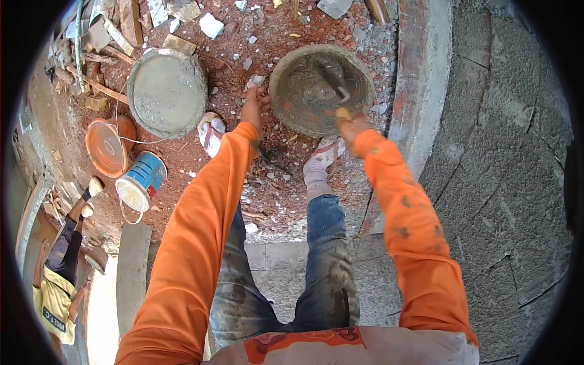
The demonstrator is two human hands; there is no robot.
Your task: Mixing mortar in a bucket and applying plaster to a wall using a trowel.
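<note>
My right hand (354, 128) is closed round the short yellowish handle of a trowel (331, 80). The trowel's bent metal neck and dark blade lie inside a round, mortar-stained basin (281, 109), which has wet grey residue on its bottom and walls. At the basin's left rim is my left hand (253, 108), its fingers apart and nothing visible in them; whether they touch the rim I cannot tell. Left of that hand stands a bucket (167, 91) full to the brim with smooth grey mortar, its wire handle hanging down on the left side.
Beside the full bucket are an orange bucket (111, 146) and a blue paint bucket (142, 180). Wood scraps (100, 85) and rubble (212, 25) litter the red soil. A concrete kerb (420, 91) edges rough paving on the right. Another person (58, 274) is at the far left.
</note>
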